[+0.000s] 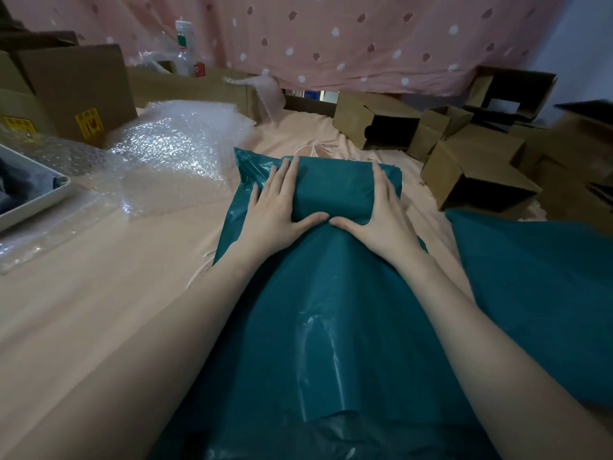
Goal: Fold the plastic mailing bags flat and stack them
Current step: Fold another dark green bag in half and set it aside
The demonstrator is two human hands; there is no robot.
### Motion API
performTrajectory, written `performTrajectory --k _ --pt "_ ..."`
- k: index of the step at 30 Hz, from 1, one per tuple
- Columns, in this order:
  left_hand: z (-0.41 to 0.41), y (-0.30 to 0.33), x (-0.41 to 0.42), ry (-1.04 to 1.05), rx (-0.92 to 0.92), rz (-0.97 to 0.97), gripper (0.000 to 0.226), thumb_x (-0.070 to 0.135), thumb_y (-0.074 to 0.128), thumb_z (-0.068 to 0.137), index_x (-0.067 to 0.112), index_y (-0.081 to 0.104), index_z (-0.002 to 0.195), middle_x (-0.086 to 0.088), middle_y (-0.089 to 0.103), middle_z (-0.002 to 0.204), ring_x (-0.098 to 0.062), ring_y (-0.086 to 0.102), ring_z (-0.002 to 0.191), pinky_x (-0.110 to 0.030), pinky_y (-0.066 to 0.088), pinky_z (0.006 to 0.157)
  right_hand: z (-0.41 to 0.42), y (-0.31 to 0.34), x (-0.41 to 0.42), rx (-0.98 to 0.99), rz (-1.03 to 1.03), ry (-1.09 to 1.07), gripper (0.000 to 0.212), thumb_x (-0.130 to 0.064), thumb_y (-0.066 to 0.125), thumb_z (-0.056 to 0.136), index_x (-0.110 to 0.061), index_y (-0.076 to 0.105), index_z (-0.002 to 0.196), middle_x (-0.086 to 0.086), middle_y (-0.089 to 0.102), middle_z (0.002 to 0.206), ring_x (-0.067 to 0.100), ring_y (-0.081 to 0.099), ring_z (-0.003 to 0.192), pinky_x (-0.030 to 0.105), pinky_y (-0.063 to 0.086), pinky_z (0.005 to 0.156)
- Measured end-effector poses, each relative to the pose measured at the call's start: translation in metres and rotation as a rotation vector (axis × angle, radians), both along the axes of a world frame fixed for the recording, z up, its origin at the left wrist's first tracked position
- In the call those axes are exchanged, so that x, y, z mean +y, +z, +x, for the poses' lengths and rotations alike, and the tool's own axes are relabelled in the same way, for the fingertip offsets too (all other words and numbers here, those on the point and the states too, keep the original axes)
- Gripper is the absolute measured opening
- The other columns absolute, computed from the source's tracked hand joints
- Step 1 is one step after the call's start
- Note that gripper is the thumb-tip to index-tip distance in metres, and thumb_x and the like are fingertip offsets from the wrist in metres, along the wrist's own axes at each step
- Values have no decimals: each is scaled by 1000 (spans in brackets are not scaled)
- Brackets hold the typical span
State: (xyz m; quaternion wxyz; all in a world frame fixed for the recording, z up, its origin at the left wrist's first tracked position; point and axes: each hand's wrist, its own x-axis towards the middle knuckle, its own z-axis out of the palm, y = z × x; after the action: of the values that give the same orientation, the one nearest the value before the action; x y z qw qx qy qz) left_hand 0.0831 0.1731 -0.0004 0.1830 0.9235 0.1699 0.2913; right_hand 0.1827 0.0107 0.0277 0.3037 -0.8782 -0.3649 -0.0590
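The head camera looks down along both bare forearms to a long teal mailing bag (pixel 326 310) lying lengthwise on a peach sheet (pixel 99 277). The far end of this bag is turned over into a thick folded part between the hands. The left hand (pixel 282 207) lies flat on the left side of that fold with its fingers straight, thumb pointing inward along the near edge. The right hand (pixel 378 214) mirrors it on the right side, also with straight fingers pressing down; the two thumbs nearly meet in the middle. Neither hand grasps anything; both simply press the plastic.

To the right, near the edge of the picture, lies more teal plastic (pixel 537 277), seemingly further bags; whether these are folded or waiting I cannot tell. Bubble wrap (pixel 172 151) sits to the left of the bag, beside a grey tray (pixel 36 197), and small open cardboard boxes (pixel 477 180) crowd the right side of the sheet under a pink dotted curtain (pixel 365 41).

By my judgement the work on this bag is at an early stage: one fold at the far end is being flattened, most of its length lies unfolded toward the person, and no tidy stack is plainly visible yet.
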Motion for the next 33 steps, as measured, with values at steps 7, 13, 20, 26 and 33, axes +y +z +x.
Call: performTrajectory --k 7,13,20,26,33 --pt "-23 6 7 -14 113 156 115 75 53 68 24 -12 148 1 -10 158 -20 -3 146 -52 4 117 -3 -1 -8 -135 -168 -15 113 -67 61 73 -25 -12 149 4 -8 159 20 -5 146 45 9 119" --pt "-47 6 -20 137 28 119 66 43 35 97 17 7 150 -5 -4 159 -22 5 146 -44 3 117 -37 -4 -25 -244 -109 -39 72 -42 41 96 -16 2 150 8 -3 159 26 4 146 47 13 118" --pt "-78 -15 -70 23 166 168 60 46 29 97 24 12 150 3 4 159 -18 -3 146 -49 1 115 -90 -27 -43 -317 -262 77 57 -41 43 94 -13 30 142 9 27 148 25 22 137 43 27 110" --pt "-91 -33 -56 120 464 -20 70 68 20 89 36 4 149 14 -2 157 -18 -10 145 -50 -9 114 -81 -43 -57 10 -490 75 63 -63 18 93 -35 11 149 -10 1 159 17 -5 146 48 -4 117" --pt "-94 -31 -54 218 436 -54 76 74 22 84 36 9 148 11 0 158 -22 -9 145 -60 -7 112 -72 -43 -67 47 -426 -70 67 -62 15 93 -25 15 149 -3 7 159 28 2 146 44 8 117"
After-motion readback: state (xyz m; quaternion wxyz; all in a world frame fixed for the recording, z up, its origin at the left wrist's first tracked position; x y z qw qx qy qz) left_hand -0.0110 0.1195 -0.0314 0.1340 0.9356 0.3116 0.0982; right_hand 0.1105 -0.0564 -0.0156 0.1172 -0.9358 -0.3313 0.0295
